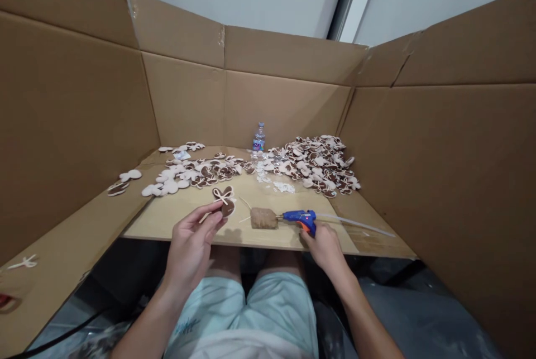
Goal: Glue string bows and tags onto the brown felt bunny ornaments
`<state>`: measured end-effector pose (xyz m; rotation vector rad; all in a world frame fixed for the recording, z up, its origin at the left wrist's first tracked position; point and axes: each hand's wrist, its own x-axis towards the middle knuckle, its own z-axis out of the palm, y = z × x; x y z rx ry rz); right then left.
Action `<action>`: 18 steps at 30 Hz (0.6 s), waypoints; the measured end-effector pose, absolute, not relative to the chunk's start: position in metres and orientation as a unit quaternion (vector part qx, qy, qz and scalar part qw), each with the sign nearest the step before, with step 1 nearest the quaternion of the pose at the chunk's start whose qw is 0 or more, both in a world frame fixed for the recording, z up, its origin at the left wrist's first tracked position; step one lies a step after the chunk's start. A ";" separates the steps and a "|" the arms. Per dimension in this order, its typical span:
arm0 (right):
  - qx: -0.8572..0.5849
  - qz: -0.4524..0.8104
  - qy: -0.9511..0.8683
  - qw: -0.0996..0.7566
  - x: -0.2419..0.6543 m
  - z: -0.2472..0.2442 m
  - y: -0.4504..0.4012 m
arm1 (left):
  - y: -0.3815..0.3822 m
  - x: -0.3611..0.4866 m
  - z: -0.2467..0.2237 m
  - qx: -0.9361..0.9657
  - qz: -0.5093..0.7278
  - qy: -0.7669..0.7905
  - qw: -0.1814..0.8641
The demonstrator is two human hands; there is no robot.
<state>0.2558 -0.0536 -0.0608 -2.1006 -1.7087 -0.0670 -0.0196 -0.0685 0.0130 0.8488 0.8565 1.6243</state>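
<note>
Between the thumb and fingers of my left hand [195, 236] is a brown bunny-shaped felt piece [228, 207] with a cream bow on it, held up above the board's front part. My right hand [325, 243] is wrapped around the handle of a blue glue gun [300, 216] with an orange trigger. A long translucent glue stick [355, 221] sticks out of its back. The gun's nozzle points left and meets the right end of a brown wrapped block [263, 218] lying on the board. Thin pale strings show at that block's left side.
Cardboard walls [288, 52] surround the pale board [159, 219]. Behind my hands lie a pile of bunny pieces [318, 161] at right, more bunny pieces [196, 172] at left, small white bits [282, 186] and a water bottle [258, 138]. A loose bow [25, 262] lies far left.
</note>
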 end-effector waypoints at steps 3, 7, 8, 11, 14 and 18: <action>-0.761 -0.026 -0.615 0.205 0.257 -0.067 -0.052 | -0.065 -0.025 0.016 0.344 0.697 0.356 0.518; -0.762 -0.042 -0.615 0.198 0.257 -0.067 -0.056 | -0.061 -0.035 0.021 0.333 0.718 0.352 0.500; -0.759 -0.055 -0.614 0.210 0.254 -0.065 -0.058 | -0.060 -0.037 0.022 0.332 0.722 0.351 0.496; -0.701 -0.049 -0.655 0.277 0.232 -0.055 -0.060 | -0.059 -0.044 0.024 0.327 0.730 0.347 0.490; -0.620 0.027 -0.734 0.275 0.192 -0.045 -0.044 | -0.058 -0.047 0.023 0.327 0.734 0.343 0.486; -0.585 0.074 -0.780 0.207 0.137 -0.036 0.007 | -0.058 -0.049 0.021 0.334 0.737 0.345 0.476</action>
